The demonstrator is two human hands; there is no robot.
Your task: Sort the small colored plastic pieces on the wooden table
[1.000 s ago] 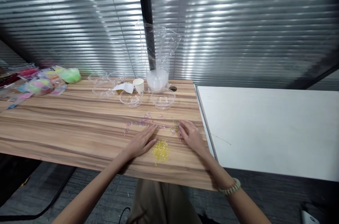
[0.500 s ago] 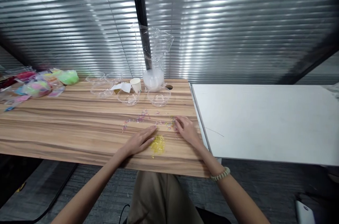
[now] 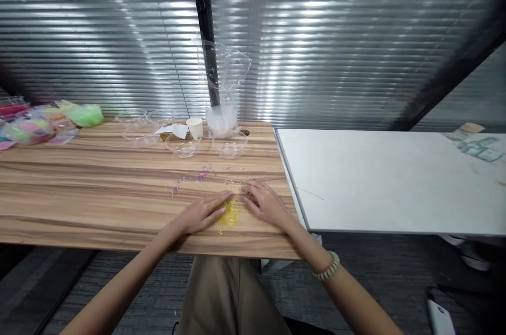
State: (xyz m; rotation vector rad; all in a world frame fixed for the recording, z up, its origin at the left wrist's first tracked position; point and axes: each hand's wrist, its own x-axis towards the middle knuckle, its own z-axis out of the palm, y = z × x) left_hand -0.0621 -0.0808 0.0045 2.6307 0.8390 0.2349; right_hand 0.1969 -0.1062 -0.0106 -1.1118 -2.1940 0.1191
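Resting flat on a wooden desk (image 3: 79,187), the person's two bare hands frame a small heap of yellow beads (image 3: 229,214) near the desk's near edge. The left hand (image 3: 201,214) lies palm down, fingers straight and together, touching the left side of the heap and holding nothing. The right hand (image 3: 264,202) lies just right of the heap, fingers spread loosely and slightly curled; whether a bead is pinched beneath them cannot be told. A beaded bracelet (image 3: 326,267) circles the right wrist.

Judging by this, the step in hand looks like sorting: yellow pieces gathered apart from a thin scatter of pink and purple beads (image 3: 200,176) just beyond the hands. Any next move would call for a fine fingertip pinch or a gentle sweep, since the pieces look tiny, glossy and tube-shaped.

Farther off stand shallow clear plastic bowls (image 3: 229,148), a small white paper cup (image 3: 194,127) and a crinkled transparent bag (image 3: 222,87). Bright packets (image 3: 47,121) lie far left. A smooth white table (image 3: 395,182) adjoins on the right.
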